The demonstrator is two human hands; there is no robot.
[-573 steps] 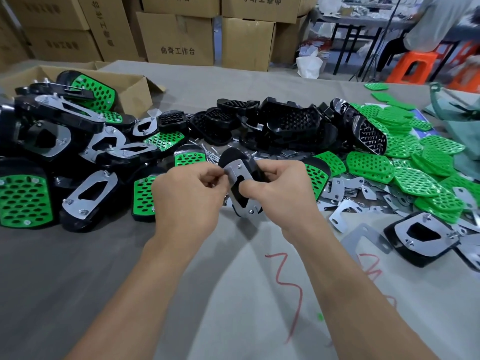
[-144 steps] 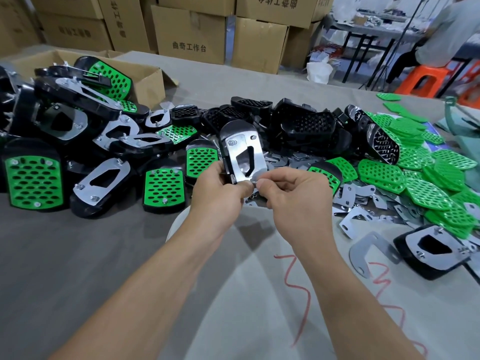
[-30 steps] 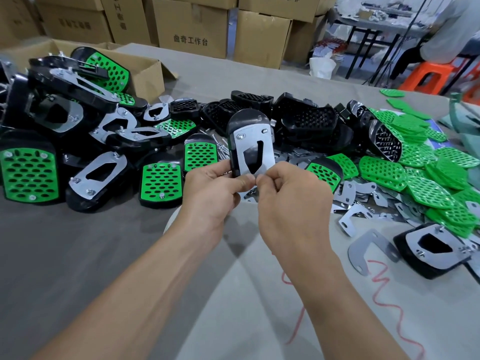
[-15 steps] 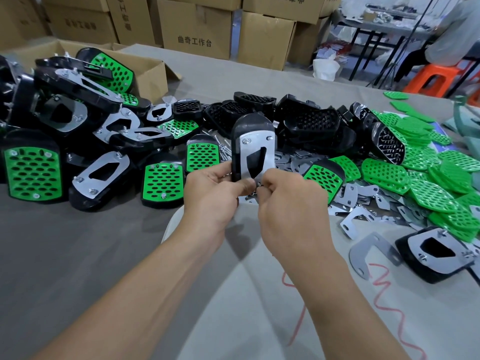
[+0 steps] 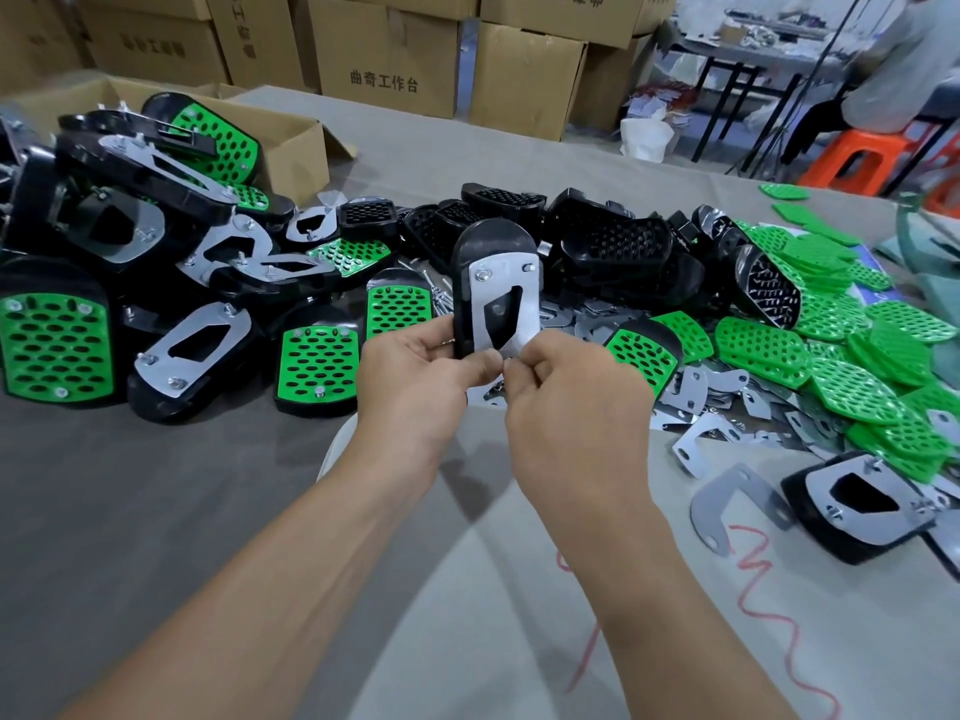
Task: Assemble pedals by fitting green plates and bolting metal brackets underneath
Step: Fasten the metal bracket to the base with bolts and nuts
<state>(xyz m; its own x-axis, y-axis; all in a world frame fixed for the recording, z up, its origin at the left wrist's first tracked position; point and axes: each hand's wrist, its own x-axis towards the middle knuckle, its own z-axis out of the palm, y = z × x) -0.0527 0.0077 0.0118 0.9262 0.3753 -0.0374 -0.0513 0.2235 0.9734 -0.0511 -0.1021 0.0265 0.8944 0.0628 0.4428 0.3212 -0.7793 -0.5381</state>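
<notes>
While the left hand (image 5: 415,371) clamps the lower left edge of the black oval plastic pedal (image 5: 493,283), holding it upright with its underside toward the camera, the right hand (image 5: 566,402) pinches thumb and forefinger tight at the bottom tip of the silver metal bracket (image 5: 501,309) lying flat on that underside; whatever small part sits between those fingertips is hidden. Two bolt heads show at the bracket's top corners. Beneath and toward the body from the grip, the grey cloth-covered table (image 5: 156,537) lies open, crossed by a red scribbled line (image 5: 753,574). Left of the grip, finished pedals with green perforated plates (image 5: 317,366) crowd close; beyond it sit bare black pedal shells (image 5: 613,241); right of it spread loose green plates (image 5: 841,345) and loose metal brackets (image 5: 727,501). Compared with half a second ago, the pedal stands in nearly the same pose, and both hands keep their places at its lower end.
</notes>
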